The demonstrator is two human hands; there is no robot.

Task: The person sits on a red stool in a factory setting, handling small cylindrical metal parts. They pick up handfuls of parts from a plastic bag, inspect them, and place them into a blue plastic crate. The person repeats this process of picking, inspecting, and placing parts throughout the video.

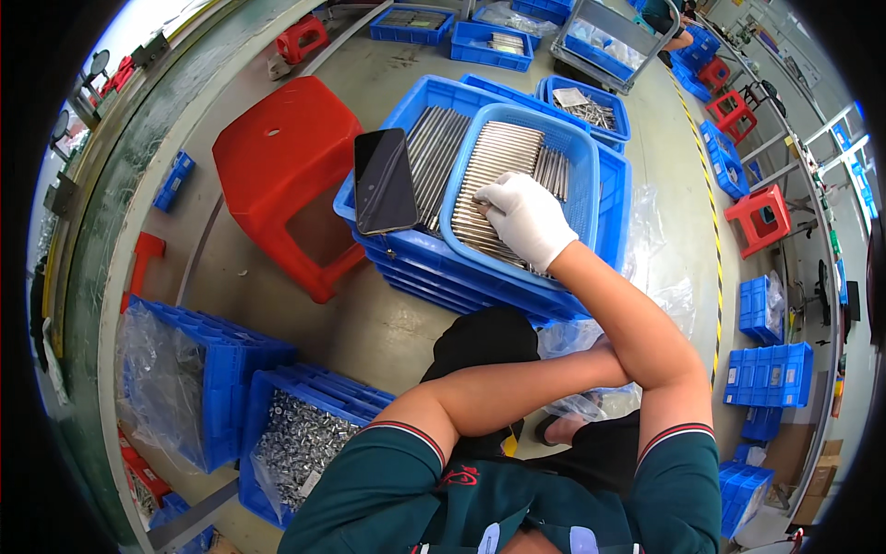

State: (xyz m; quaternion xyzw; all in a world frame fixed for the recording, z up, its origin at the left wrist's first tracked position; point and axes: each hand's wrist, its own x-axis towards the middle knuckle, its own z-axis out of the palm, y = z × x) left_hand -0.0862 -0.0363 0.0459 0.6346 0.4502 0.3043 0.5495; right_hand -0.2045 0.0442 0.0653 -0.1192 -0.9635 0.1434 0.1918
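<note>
My right hand (528,218), in a white glove, reaches over a light-blue plastic basket (587,148). Its fingers are pinched together at one of the slim metal rods (503,148) lying side by side there; whether that rod is lifted I cannot see. A shorter group of rods (552,172) lies at the basket's right. The basket rests on a stack of blue crates (443,277). Left of it, longer dark metal rods (437,157) fill the top crate, and a black smartphone (385,182) lies over their edge. My left forearm crosses under my right arm, which hides the left hand.
A red plastic stool (286,148) stands left of the stack. At lower left a blue crate (254,443) holds small metal parts (300,448). Behind the stack is another crate of metal parts (586,106), with a trolley (614,46) farther back. Clear plastic bags (651,240) lie at right.
</note>
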